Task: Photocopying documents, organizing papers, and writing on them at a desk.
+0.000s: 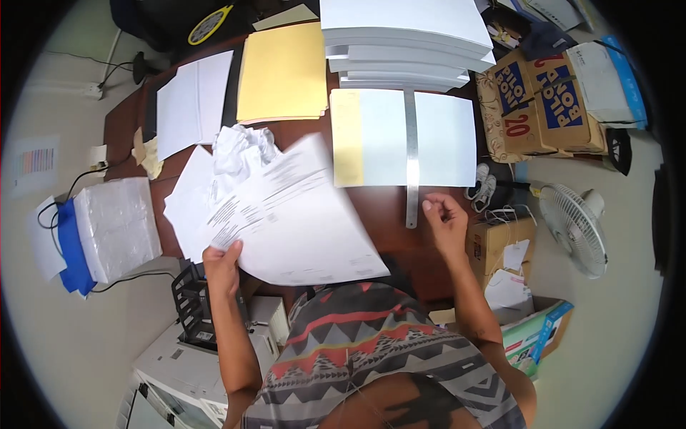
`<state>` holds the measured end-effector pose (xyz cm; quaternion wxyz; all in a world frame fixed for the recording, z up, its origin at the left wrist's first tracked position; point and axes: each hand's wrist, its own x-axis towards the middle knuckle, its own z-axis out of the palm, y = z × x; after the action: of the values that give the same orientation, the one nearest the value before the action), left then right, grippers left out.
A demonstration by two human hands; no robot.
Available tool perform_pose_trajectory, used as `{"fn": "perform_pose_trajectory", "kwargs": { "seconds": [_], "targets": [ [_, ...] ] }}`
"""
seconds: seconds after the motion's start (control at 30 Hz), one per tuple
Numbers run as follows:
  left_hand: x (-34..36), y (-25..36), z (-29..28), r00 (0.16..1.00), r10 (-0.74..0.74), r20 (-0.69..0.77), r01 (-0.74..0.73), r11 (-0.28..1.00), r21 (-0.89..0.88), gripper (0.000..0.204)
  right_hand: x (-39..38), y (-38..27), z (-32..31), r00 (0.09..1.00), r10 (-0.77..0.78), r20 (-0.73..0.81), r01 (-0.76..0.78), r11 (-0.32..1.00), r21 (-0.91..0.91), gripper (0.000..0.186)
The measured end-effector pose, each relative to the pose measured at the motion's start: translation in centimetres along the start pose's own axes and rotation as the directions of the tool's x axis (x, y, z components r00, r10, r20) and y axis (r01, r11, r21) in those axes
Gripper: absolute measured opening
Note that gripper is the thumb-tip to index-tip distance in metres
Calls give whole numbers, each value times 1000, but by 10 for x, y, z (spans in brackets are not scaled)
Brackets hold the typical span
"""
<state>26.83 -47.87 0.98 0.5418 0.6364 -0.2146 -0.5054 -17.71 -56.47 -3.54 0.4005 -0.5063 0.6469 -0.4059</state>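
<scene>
My left hand (223, 268) grips the lower left corner of a printed white sheet (296, 218), which slants over the desk and is slightly blurred at its right edge. Beneath its upper part lie crumpled white paper (237, 146) and more white sheets (187, 207). My right hand (446, 222) has its fingers curled toward the thumb, with nothing visible in them. It is just right of a metal ruler (412, 207), whose upper length lies across a pale blue sheet stack (443, 136) with a yellow strip (348, 139) along its left side.
Yellow paper (282, 71), tall white paper stacks (407, 21) and white sheets (193, 100) line the desk's back. A wrapped block (118, 229) stands left. A printer (175, 368) is lower left. Cardboard boxes (514, 132), a white fan (572, 229) and cables (143, 277) surround the desk (382, 222).
</scene>
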Motion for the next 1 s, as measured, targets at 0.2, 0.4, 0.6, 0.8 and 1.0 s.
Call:
{"fn": "perform_pose_trajectory", "kwargs": {
  "seconds": [0.2,0.4,0.6,0.8,1.0],
  "targets": [
    [6,9,31,975,28,218,-71,979,192,36,-15,-33,6,794,60,605,-514,597,616,73],
    [-1,16,51,910,5,415,-80,984,162,32,-48,-36,19,919,114,378,-341,712,614,23],
    [-11,-49,39,907,18,420,-217,876,431,29,-118,17,10,988,154,7,-155,986,59,25],
    [-51,-117,24,850,-15,527,-93,979,179,39,-207,50,-60,919,237,-315,-107,919,381,19],
    [-47,-125,41,753,-105,649,95,994,52,37,-301,169,-277,501,260,-826,-277,952,132,12]
  ]
}}
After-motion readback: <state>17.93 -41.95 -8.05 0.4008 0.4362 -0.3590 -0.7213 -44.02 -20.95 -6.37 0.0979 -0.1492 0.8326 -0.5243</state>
